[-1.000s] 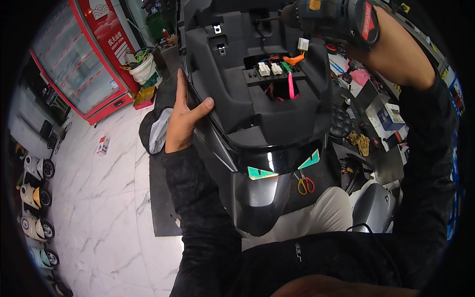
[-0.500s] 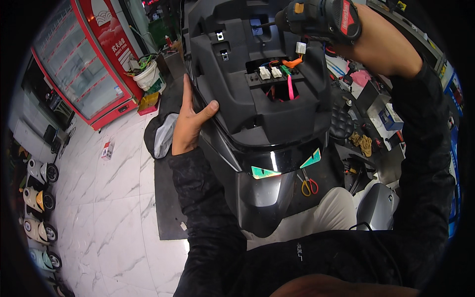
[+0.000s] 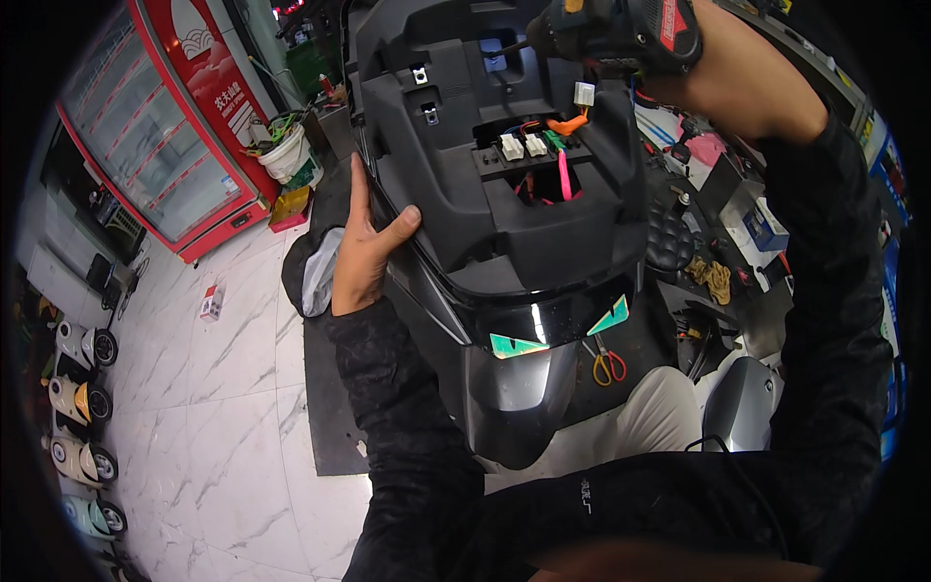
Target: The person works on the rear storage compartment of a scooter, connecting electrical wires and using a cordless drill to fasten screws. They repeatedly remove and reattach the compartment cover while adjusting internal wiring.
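In front of me stands a black scooter body (image 3: 465,213) with its seat off. My left hand (image 3: 366,238) lies along its left edge, thumb and fingers apart, the thumb resting on the rim. At the upper right my right hand (image 3: 693,87) grips a cordless drill (image 3: 616,34), its long bit pointing left over a recess with a bluish patch. Fingers of that hand are partly hidden behind the tool. White connectors (image 3: 524,146), an orange-wrapped wire (image 3: 566,126) and a pink wire (image 3: 565,177) come out of the opening in the middle. Green eye-shaped stickers (image 3: 518,345) mark the tail.
Scissors (image 3: 609,366) with red and yellow handles lie right of the tail on a dark mat (image 3: 335,427). Work gloves (image 3: 711,278), boxes and tools crowd the right side. A red glass-door fridge (image 3: 155,126) and a white bucket (image 3: 289,155) stand left; toy-like scooters (image 3: 82,402) line the far left.
The view has shifted slightly, so the scooter body and drill sit a little further left. Both hands keep their places on the edge and the drill.
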Tool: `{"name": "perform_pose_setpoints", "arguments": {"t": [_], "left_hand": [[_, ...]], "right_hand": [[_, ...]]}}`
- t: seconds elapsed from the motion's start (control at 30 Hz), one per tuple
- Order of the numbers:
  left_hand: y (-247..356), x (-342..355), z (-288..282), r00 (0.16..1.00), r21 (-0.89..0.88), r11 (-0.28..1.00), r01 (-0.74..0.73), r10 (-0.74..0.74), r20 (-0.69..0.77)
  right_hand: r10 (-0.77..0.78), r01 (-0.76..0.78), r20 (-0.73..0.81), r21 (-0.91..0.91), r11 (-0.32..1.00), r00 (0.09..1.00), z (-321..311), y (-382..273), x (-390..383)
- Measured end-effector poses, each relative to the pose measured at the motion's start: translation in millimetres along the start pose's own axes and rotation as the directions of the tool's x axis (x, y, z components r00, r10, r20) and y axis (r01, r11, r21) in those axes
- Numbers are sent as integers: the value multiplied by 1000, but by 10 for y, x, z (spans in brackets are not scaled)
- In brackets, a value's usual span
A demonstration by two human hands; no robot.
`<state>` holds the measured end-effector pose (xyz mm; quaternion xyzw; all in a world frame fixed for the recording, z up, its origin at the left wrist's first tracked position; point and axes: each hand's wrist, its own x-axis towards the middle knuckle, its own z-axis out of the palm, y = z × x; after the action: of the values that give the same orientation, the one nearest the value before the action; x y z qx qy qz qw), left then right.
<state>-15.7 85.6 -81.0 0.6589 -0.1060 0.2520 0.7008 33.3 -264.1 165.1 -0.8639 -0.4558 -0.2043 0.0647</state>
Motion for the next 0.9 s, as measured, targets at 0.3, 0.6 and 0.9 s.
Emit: {"name": "perform_pose_setpoints", "arguments": {"t": [0.3,0.6,0.9], "left_hand": [[19,-14,33,1000,24,1000,20,-20,-4],[-18,7,-13,1000,5,1000,-21,21,5],[-87,24,-39,1000,-50,999,14,-14,-8]], "right_hand": [[48,-53,-36,-149,987,998,12,-241,-45],[119,-121,64,34,992,991,-47,-112,37],[-7,10,-106,29,1000,994,263,234,-14]]}}
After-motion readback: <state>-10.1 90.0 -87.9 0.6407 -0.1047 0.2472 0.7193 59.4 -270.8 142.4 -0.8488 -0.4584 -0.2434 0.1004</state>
